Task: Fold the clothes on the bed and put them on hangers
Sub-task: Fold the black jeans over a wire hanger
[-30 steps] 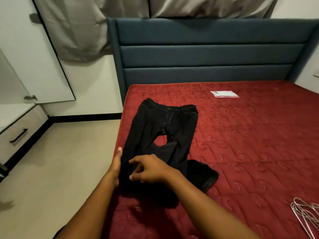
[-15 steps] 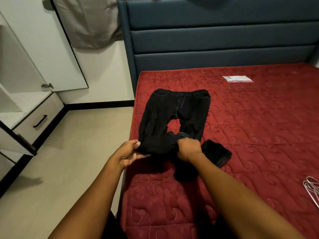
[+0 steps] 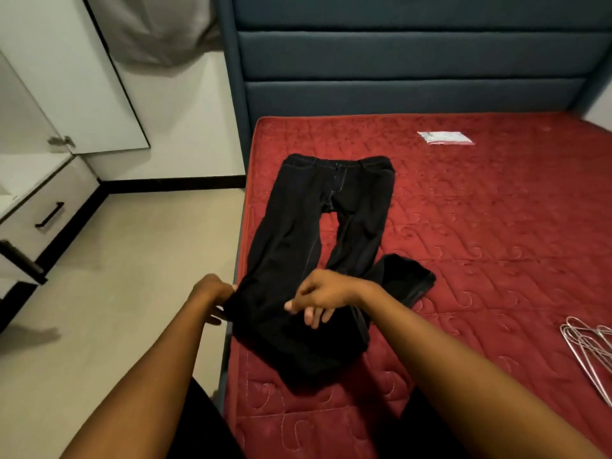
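left hand [image 3: 212, 294]: fingers seemingly pinch black trousers [image 3: 298, 233] edge | right hand [image 3: 326, 294]: fingers loose atop them

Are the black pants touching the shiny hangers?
Apart. The head view shows bare red mattress lying between the black pants and the hangers.

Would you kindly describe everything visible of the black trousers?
The black trousers look like dark denim with pale stitching, lying front up near the left edge of the red mattress, waistband toward the headboard. One leg runs straight; the other's end is folded aside. The left hand grips the straight leg's edge; the right hand rests on it.
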Demonstrator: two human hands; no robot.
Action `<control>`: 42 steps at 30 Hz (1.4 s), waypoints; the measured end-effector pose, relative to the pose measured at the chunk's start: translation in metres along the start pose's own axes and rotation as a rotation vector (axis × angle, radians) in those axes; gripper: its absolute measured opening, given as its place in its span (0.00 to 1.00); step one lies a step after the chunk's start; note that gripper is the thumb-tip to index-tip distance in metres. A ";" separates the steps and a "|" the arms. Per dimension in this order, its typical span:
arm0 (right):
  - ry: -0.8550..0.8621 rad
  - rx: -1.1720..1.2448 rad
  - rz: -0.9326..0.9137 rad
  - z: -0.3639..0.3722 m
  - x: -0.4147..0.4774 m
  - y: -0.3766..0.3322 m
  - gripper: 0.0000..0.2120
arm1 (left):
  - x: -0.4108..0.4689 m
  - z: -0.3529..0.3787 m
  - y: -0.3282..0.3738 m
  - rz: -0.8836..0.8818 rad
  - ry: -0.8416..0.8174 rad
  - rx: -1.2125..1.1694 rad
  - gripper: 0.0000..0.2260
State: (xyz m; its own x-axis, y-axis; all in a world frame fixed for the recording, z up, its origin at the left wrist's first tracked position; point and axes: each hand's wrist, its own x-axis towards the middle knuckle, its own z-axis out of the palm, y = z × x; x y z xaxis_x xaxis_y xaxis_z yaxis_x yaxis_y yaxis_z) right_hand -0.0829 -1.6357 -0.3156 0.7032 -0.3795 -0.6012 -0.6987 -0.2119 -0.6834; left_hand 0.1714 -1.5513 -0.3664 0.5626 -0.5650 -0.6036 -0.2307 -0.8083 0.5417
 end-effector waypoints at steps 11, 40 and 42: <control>0.993 0.196 0.165 -0.101 0.097 0.035 0.09 | 0.065 0.035 0.107 0.345 0.329 0.168 0.23; 0.769 0.157 0.546 -0.169 -0.046 0.192 0.24 | -0.049 0.208 0.168 0.569 -0.955 -0.022 0.23; 0.759 0.160 0.576 -0.175 -0.058 0.205 0.25 | -0.050 0.214 0.175 0.448 -0.830 0.044 0.14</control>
State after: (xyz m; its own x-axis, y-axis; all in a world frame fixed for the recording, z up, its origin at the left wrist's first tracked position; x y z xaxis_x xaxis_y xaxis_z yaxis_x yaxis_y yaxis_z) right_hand -0.2897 -1.8144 -0.3484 -0.0532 -0.8797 -0.4726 -0.8442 0.2924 -0.4492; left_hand -0.0676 -1.7002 -0.3665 -0.3267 -0.7485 -0.5771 -0.3277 -0.4830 0.8120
